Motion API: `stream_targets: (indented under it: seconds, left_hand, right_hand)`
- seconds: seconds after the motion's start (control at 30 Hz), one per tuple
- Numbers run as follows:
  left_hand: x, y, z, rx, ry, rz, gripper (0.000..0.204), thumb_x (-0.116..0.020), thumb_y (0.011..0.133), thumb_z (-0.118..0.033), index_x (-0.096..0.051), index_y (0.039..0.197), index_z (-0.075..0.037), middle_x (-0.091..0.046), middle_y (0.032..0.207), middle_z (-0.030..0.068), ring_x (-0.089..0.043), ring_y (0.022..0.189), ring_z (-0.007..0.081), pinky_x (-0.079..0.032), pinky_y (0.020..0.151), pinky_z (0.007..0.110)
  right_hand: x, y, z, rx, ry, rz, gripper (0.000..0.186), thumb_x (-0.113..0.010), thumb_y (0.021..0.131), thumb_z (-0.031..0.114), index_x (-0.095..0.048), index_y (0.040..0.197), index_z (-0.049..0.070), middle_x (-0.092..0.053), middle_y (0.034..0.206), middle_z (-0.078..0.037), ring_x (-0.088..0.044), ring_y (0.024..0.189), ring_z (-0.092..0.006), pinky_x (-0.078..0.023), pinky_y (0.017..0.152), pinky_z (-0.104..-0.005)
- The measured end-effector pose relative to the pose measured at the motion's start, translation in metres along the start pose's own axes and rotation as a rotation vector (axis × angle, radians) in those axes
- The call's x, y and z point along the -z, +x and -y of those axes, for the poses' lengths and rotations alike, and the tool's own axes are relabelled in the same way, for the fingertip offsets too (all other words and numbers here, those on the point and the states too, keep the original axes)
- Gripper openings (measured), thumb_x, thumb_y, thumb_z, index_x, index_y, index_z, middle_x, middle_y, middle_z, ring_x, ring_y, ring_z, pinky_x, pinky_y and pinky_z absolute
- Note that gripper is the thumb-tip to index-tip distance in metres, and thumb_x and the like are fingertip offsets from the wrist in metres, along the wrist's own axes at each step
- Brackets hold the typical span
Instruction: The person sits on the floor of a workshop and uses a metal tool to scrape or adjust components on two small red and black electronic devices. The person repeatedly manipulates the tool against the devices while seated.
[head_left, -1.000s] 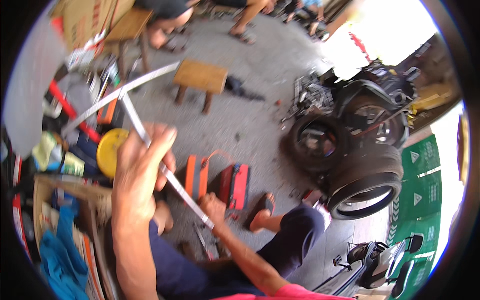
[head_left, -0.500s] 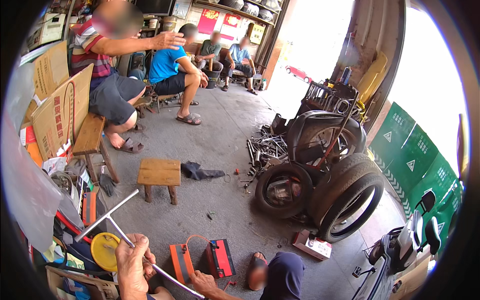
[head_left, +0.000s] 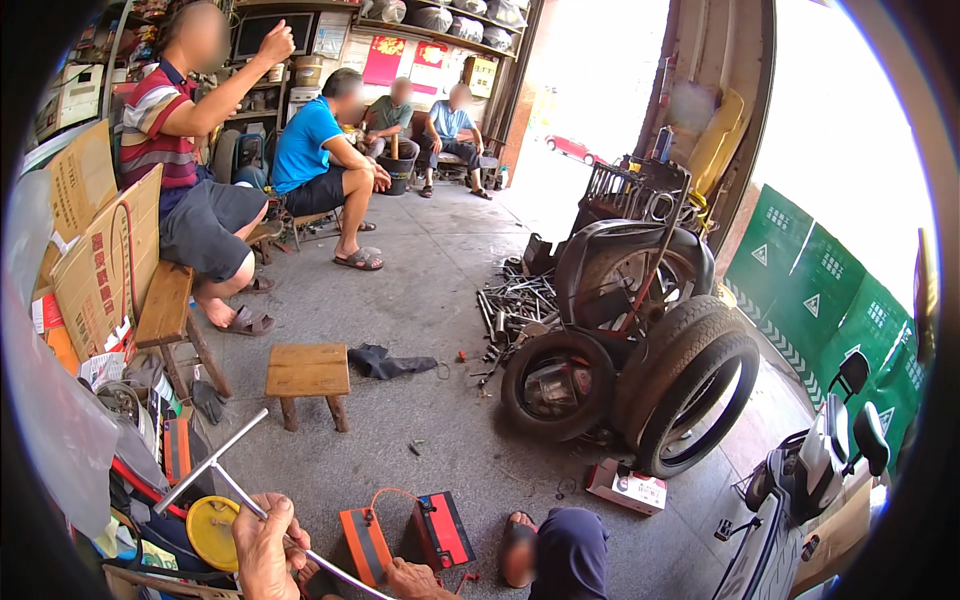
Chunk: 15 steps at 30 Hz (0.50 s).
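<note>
My left hand (head_left: 264,548) is closed round the shaft of a T-handle wrench (head_left: 222,447). The crossbar points up and left, and the long shaft slants down to the right, past the lower edge. Low in the middle, my right hand (head_left: 412,578) has its fingers curled near the shaft's lower end; what they hold, if anything, is hidden. Just beyond it stands an orange and dark battery (head_left: 366,545). To its right is a red and black battery (head_left: 442,530), joined to it by a thin orange wire (head_left: 390,491).
A wooden stool (head_left: 307,372) stands ahead, beside a dark cloth (head_left: 388,362). Tyres (head_left: 700,405) and heaped metal tools (head_left: 518,305) lie to the right. A small box (head_left: 627,487) is near the tyres. Several people sit farther back; a scooter (head_left: 800,500) is at right.
The view has shifted slightly, so the scene sits lower and a little left. My left hand still holds the wrench. The person in the striped shirt has raised an outstretched arm and bent it.
</note>
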<state>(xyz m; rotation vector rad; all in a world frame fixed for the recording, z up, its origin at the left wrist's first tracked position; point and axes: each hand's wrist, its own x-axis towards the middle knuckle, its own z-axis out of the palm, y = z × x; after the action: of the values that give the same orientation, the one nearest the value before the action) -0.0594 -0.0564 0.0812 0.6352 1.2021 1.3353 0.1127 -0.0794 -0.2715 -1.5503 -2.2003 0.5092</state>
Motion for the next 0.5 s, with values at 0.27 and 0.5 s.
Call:
stream_targets:
  seconds: [0.27,0.5]
  left_hand:
    - [-0.0001,0.0012,0.0027,-0.009,0.019,-0.002,0.014,-0.065,0.092,-0.02,-0.059,0.095,-0.008,-0.055,0.066,-0.001,-0.054,0.051,0.0069,-0.035,0.037,0.017]
    - [-0.0005,0.0021,0.005,-0.002,0.014,0.004,0.015,-0.065,0.092,-0.021,-0.059,0.096,-0.008,-0.055,0.066,-0.001,-0.054,0.05,0.0068,-0.035,0.037,0.017]
  right_hand:
    - [0.0005,-0.0005,-0.0019,-0.004,0.011,0.022,0.024,-0.063,0.077,0.027,-0.066,0.09,0.007,-0.063,0.085,-0.015,-0.065,0.071,-0.0306,-0.051,0.061,-0.0426]
    - [0.0014,-0.0017,-0.0021,-0.003,0.001,0.051,0.024,-0.061,0.078,0.027,-0.067,0.09,0.006,-0.064,0.084,-0.015,-0.066,0.072,-0.0308,-0.052,0.061,-0.0427]
